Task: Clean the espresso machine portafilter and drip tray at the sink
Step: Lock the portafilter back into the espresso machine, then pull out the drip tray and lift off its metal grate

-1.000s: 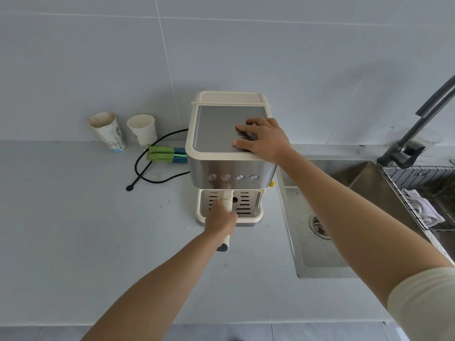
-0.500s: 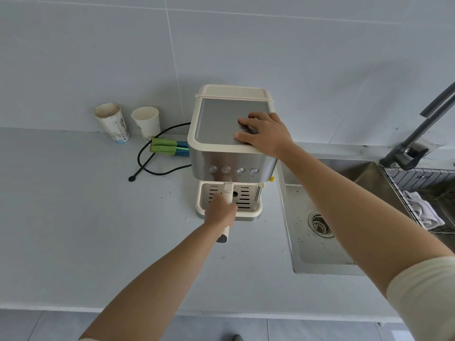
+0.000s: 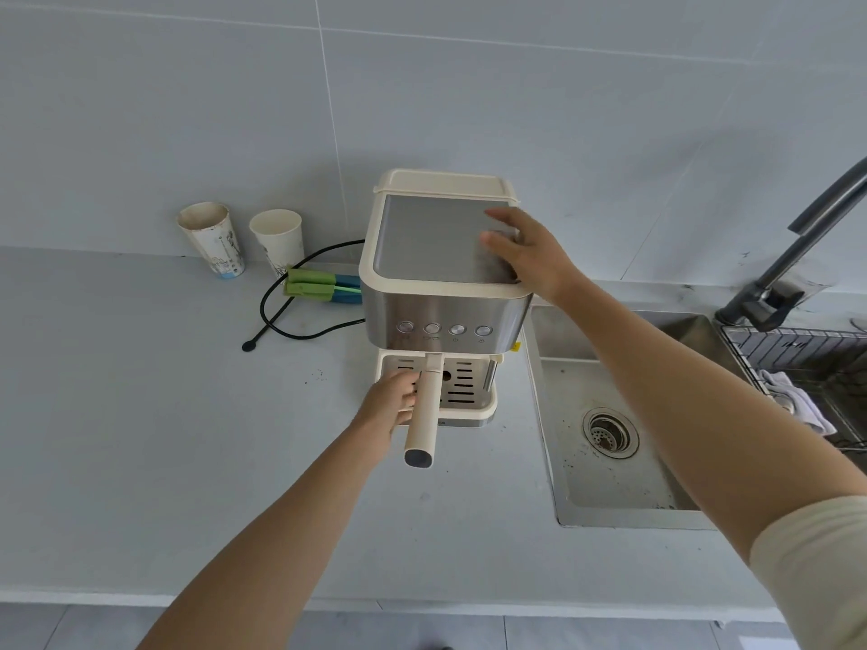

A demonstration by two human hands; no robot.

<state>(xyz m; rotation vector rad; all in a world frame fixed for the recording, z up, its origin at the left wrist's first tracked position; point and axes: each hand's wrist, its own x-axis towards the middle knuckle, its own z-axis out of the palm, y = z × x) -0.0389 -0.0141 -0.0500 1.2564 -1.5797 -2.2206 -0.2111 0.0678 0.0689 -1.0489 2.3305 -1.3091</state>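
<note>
The cream and steel espresso machine [image 3: 422, 241] stands on the grey counter beside the sink [image 3: 610, 485]. Its portafilter is locked in below the buttons, and the cream handle [image 3: 423, 415] sticks out toward me over the slotted drip tray [image 3: 469, 391]. My left hand [image 3: 387, 405] is at the handle's left side, fingers curled against and under it. My right hand [image 3: 525, 255] has straight, spread fingers and lies at the right edge of the machine's top plate.
Two used paper cups [image 3: 211, 239] [image 3: 277, 236] stand by the wall at the left, with green and blue brushes [image 3: 319, 286] and a black cable [image 3: 281, 316] beside them. A dark faucet [image 3: 797, 246] and a wire rack holding a cloth [image 3: 797, 401] are at the right.
My right hand slid from the middle of the machine's top to its right edge, fingers spreading. My left hand shifted from over the handle to its left side, uncovering most of it.
</note>
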